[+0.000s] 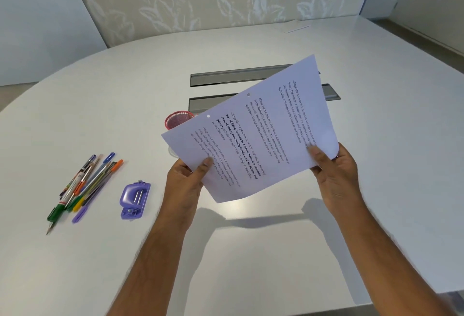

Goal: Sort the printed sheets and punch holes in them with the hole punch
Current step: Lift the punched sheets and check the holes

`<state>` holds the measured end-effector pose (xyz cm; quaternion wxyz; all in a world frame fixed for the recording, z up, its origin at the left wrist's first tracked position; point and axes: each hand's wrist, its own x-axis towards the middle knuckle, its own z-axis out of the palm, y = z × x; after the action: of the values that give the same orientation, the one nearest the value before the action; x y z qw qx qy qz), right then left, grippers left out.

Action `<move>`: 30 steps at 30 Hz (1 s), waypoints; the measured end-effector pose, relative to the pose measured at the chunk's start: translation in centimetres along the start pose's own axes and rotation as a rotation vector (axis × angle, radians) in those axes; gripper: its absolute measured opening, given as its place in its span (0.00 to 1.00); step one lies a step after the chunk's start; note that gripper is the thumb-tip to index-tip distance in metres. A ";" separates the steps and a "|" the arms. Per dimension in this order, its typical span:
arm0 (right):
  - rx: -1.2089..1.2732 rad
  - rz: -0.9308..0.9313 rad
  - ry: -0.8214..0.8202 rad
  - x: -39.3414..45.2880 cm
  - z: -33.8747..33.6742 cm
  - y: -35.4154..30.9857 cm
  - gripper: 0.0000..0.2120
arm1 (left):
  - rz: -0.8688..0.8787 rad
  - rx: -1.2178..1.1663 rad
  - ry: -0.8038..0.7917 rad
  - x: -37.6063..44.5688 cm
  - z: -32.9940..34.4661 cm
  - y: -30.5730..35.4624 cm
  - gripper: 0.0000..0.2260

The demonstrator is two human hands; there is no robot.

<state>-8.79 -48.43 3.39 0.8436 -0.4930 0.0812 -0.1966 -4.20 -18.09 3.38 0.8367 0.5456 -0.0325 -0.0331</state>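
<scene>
I hold the printed sheets up above the white table, tilted, text facing me. Two punched holes show along their upper left edge. My left hand pinches the lower left corner with the thumb on top. At the lower right edge my right hand grips the sheets the same way. Whether this is one sheet or a thin stack I cannot tell. The purple hole punch lies on the table to the left of my left hand, apart from it.
A loose bunch of several pens and markers lies at the left. A pink mesh cup stands partly hidden behind the sheets. Two grey cable slots run across the table's middle. A white paper lies far back.
</scene>
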 end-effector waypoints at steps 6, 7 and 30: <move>0.182 0.050 0.036 -0.4 0.8 0.7 0.23 | -0.051 -0.091 -0.006 -1.6 0.9 -1.3 0.13; 0.182 0.052 0.038 -0.5 0.9 0.7 0.23 | -0.057 -0.101 0.002 -1.8 1.0 -1.5 0.13; -0.230 -0.041 0.059 -2.0 -2.8 2.0 0.21 | -0.231 -0.075 0.121 -4.2 0.9 -5.1 0.14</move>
<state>-11.01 -48.96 0.20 0.7747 -0.5820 0.1178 -0.2175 -8.56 -20.62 -0.96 0.8476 0.5151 0.0823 -0.0975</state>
